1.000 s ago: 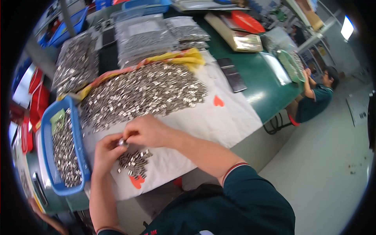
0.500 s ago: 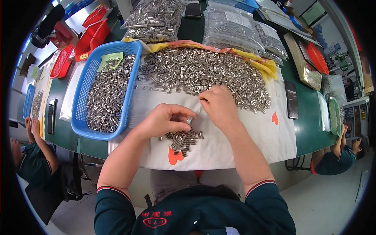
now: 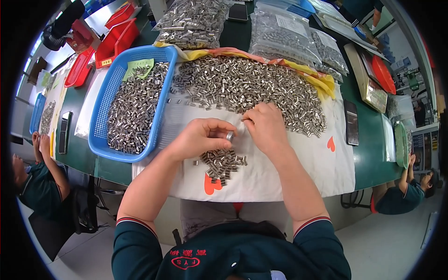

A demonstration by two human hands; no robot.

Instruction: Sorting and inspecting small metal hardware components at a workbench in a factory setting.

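My left hand (image 3: 206, 136) is closed, thumb and fingers pinching a round silver metal ring (image 3: 229, 136) whose end faces my right hand. Below it on the white cloth lies a small heap of short metal sleeves (image 3: 223, 163). My right hand (image 3: 265, 125) is at the front edge of the large pile of the same sleeves (image 3: 242, 84). Its thumb and forefinger are pinched together; whatever is between the tips is too small to make out. A gap separates the two hands.
A blue perforated basket (image 3: 95, 126) of sleeves, with a green slip inside, stands on the left. Clear bags of metal parts (image 3: 191, 23) line the back. A dark phone (image 3: 351, 122) lies right of the cloth (image 3: 303, 172). Red bins (image 3: 116, 39) stand far left; co-workers sit at both sides.
The whole view has shifted slightly, moving the table things a little to the right. My left hand has turned the metal ring slightly. My right hand stays pinched at the pile's edge.
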